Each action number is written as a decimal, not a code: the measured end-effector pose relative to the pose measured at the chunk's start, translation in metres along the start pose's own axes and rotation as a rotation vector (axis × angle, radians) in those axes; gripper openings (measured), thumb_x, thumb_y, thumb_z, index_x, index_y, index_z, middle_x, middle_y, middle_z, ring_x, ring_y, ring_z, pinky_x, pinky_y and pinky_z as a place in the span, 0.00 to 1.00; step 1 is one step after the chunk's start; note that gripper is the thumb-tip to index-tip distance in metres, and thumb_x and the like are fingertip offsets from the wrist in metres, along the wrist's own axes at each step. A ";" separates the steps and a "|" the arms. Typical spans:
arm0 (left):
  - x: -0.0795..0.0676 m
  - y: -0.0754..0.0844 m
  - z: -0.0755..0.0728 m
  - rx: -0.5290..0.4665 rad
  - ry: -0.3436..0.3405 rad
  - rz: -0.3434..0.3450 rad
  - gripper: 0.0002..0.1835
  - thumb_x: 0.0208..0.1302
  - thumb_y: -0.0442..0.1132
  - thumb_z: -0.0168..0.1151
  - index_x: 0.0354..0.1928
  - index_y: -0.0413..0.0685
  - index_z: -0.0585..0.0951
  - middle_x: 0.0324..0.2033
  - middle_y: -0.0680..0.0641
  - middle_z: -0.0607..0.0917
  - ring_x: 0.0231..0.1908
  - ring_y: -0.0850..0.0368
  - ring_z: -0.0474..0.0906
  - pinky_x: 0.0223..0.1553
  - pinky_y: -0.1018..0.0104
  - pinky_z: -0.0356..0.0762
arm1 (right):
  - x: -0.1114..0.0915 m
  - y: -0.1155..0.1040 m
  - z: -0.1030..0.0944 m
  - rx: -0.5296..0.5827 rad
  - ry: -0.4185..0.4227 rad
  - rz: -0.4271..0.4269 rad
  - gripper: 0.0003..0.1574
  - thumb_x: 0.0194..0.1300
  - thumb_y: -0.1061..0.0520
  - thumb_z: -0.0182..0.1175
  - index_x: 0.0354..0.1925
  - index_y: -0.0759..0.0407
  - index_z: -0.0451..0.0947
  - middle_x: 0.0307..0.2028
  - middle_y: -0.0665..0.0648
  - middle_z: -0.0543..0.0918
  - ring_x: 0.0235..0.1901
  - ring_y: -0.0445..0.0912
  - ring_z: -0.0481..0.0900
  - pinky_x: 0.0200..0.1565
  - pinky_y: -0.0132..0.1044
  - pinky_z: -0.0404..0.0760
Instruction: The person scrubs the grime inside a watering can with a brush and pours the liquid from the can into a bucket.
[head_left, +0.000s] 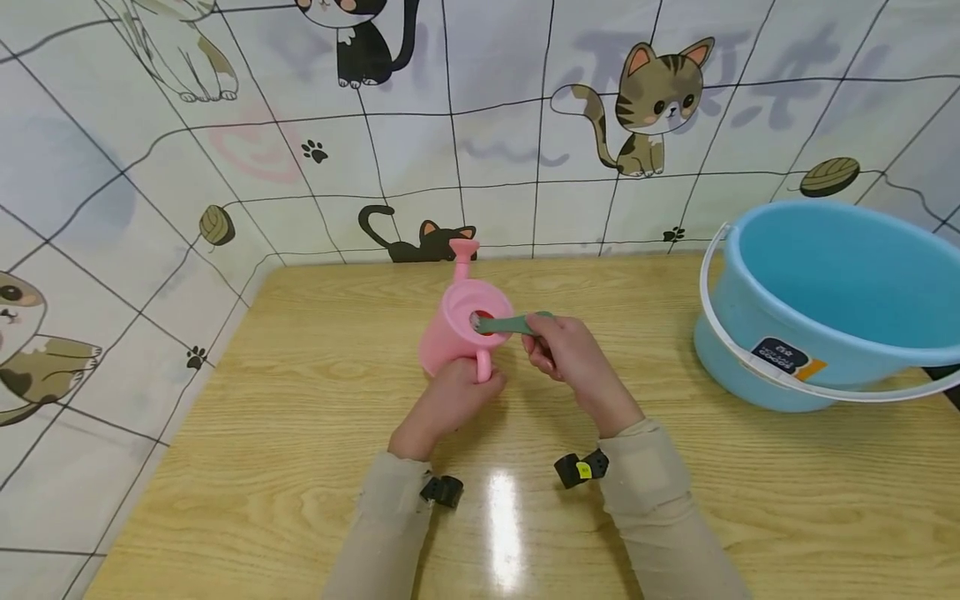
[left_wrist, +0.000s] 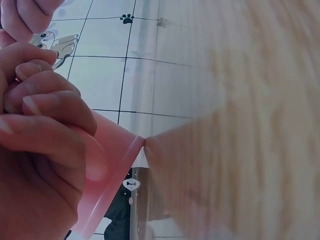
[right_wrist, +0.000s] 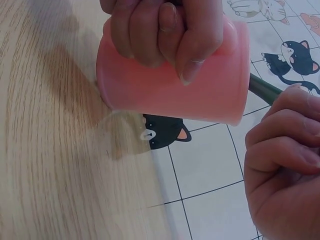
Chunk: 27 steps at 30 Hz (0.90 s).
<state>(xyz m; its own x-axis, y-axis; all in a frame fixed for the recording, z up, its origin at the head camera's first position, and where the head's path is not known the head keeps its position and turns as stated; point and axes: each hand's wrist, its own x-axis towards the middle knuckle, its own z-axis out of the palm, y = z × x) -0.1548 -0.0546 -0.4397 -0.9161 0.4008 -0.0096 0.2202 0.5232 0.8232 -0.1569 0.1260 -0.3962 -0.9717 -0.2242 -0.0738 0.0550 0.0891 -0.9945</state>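
Observation:
A pink watering can point(head_left: 435, 340) is at the middle of the table, its sprinkler spout point(head_left: 463, 247) pointing to the wall. My left hand point(head_left: 453, 396) grips its handle point(head_left: 484, 365), with curled fingers seen close up in the left wrist view. My right hand point(head_left: 573, 354) pinches a green-handled brush point(head_left: 510, 324) between thumb and fingers. The brush's pale tip is at the can's round top opening, where something red shows; how deep it reaches is hard to tell. In the right wrist view the green handle point(right_wrist: 263, 90) enters the can's open end.
A large light-blue bucket point(head_left: 765, 375) with a white handle point(head_left: 712, 300) stands at the right of the wooden table point(head_left: 300, 417). A cat-patterned sheet point(head_left: 510, 150) covers the wall behind and to the left. Black wrist bands point(head_left: 442, 492) sit on both sleeves.

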 end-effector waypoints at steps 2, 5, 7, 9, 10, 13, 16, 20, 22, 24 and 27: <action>0.000 0.000 0.001 0.011 0.005 0.008 0.19 0.58 0.44 0.52 0.12 0.49 0.62 0.10 0.55 0.57 0.11 0.62 0.52 0.15 0.70 0.54 | 0.001 0.000 0.001 -0.005 0.005 0.000 0.29 0.66 0.43 0.43 0.23 0.67 0.68 0.10 0.54 0.60 0.11 0.44 0.53 0.15 0.33 0.53; 0.001 0.001 0.002 0.038 0.005 0.018 0.19 0.58 0.44 0.52 0.12 0.49 0.63 0.11 0.56 0.58 0.12 0.63 0.53 0.16 0.70 0.54 | 0.002 0.002 0.002 -0.016 -0.005 0.007 0.28 0.66 0.43 0.43 0.23 0.64 0.69 0.10 0.54 0.61 0.11 0.44 0.54 0.15 0.33 0.53; 0.002 0.002 0.003 0.055 0.006 0.017 0.19 0.58 0.44 0.52 0.12 0.50 0.63 0.11 0.56 0.58 0.13 0.63 0.54 0.17 0.71 0.54 | 0.003 0.002 0.003 -0.022 -0.009 0.013 0.28 0.67 0.43 0.43 0.23 0.64 0.69 0.11 0.54 0.61 0.11 0.43 0.54 0.15 0.33 0.53; 0.002 0.002 0.003 0.059 0.002 0.012 0.18 0.58 0.43 0.52 0.12 0.50 0.63 0.11 0.56 0.59 0.12 0.63 0.54 0.16 0.71 0.55 | 0.003 0.002 0.004 -0.029 -0.008 0.019 0.28 0.66 0.43 0.43 0.24 0.65 0.69 0.11 0.54 0.61 0.11 0.44 0.54 0.15 0.33 0.53; 0.001 0.002 0.003 0.060 0.001 0.008 0.18 0.58 0.43 0.52 0.12 0.50 0.63 0.11 0.56 0.59 0.12 0.63 0.54 0.16 0.71 0.55 | 0.002 0.002 0.004 -0.033 -0.006 0.018 0.28 0.66 0.43 0.43 0.24 0.65 0.69 0.10 0.54 0.60 0.11 0.44 0.54 0.15 0.33 0.53; 0.001 0.002 0.003 0.040 -0.003 -0.003 0.18 0.58 0.43 0.52 0.12 0.50 0.63 0.10 0.56 0.59 0.11 0.63 0.55 0.15 0.71 0.55 | 0.001 0.001 0.003 -0.043 0.005 0.015 0.28 0.66 0.43 0.43 0.24 0.65 0.69 0.10 0.54 0.59 0.11 0.44 0.53 0.15 0.32 0.52; 0.000 0.002 0.002 0.025 -0.003 -0.003 0.19 0.58 0.44 0.52 0.12 0.50 0.63 0.10 0.56 0.60 0.11 0.63 0.55 0.14 0.70 0.55 | 0.001 0.000 0.001 -0.055 0.009 0.006 0.29 0.67 0.42 0.43 0.23 0.64 0.69 0.10 0.53 0.59 0.11 0.44 0.52 0.15 0.33 0.52; 0.000 0.001 0.002 0.025 0.002 0.003 0.19 0.58 0.44 0.52 0.12 0.50 0.63 0.10 0.56 0.60 0.10 0.63 0.55 0.14 0.70 0.55 | 0.000 0.000 -0.003 -0.050 0.013 0.001 0.30 0.66 0.41 0.42 0.23 0.64 0.69 0.10 0.53 0.58 0.11 0.44 0.51 0.14 0.33 0.52; 0.001 0.000 0.002 0.032 0.004 0.003 0.20 0.59 0.45 0.52 0.12 0.50 0.63 0.10 0.56 0.59 0.10 0.63 0.55 0.14 0.71 0.55 | 0.000 -0.001 -0.005 -0.040 0.015 0.004 0.30 0.66 0.40 0.43 0.23 0.64 0.69 0.09 0.53 0.58 0.10 0.44 0.51 0.14 0.33 0.51; 0.001 0.000 0.002 0.041 0.008 0.007 0.20 0.59 0.45 0.52 0.12 0.50 0.63 0.10 0.56 0.59 0.11 0.63 0.54 0.14 0.71 0.55 | 0.000 -0.001 -0.006 -0.029 0.019 0.006 0.31 0.66 0.40 0.43 0.23 0.65 0.69 0.09 0.53 0.58 0.10 0.44 0.51 0.14 0.33 0.51; 0.001 0.000 0.001 0.056 0.013 0.015 0.19 0.59 0.44 0.52 0.12 0.50 0.63 0.10 0.57 0.59 0.12 0.64 0.54 0.15 0.71 0.55 | 0.000 -0.001 -0.006 -0.010 0.023 0.008 0.32 0.66 0.40 0.43 0.24 0.68 0.69 0.09 0.53 0.58 0.10 0.44 0.51 0.14 0.33 0.51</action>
<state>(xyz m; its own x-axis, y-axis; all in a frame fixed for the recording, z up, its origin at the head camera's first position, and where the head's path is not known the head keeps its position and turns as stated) -0.1553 -0.0531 -0.4403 -0.9166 0.3997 0.0104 0.2526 0.5587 0.7900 -0.1587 0.1322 -0.3948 -0.9764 -0.2006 -0.0803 0.0610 0.1006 -0.9931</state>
